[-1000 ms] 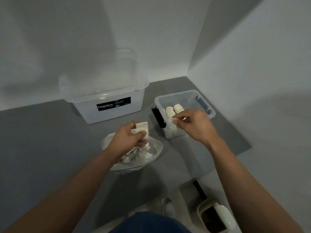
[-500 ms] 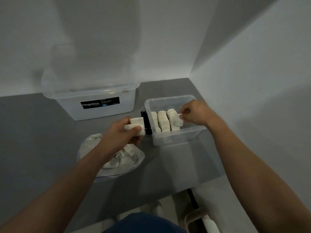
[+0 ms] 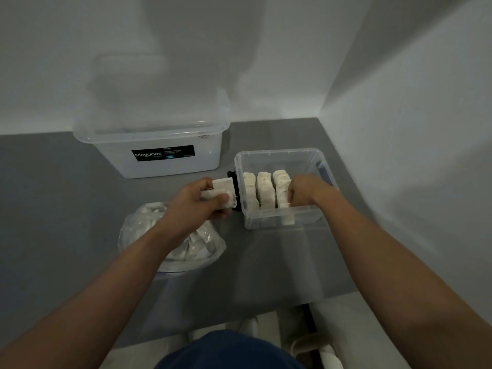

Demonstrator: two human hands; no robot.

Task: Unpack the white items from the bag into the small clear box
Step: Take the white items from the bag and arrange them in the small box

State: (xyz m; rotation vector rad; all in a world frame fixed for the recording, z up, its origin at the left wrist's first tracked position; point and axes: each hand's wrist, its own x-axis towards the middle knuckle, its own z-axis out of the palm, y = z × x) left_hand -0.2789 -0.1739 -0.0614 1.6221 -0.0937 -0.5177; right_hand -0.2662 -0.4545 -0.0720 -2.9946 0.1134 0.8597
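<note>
while beside the small clear box [image 3: 277, 153], left hand [image 3: 195, 207] around white items [image 3: 221, 186]

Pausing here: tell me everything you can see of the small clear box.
The small clear box is a lidless rectangular tub of see-through plastic, upright on the grey surface near the wall corner, right of the large Megabox container. A black latch sits on its left end, a dark one on the right. Inside, white items stand in three rows. The right hand is inside, fingers curled on the right row's near end. The left hand holds more white items beside the black latch.
</note>
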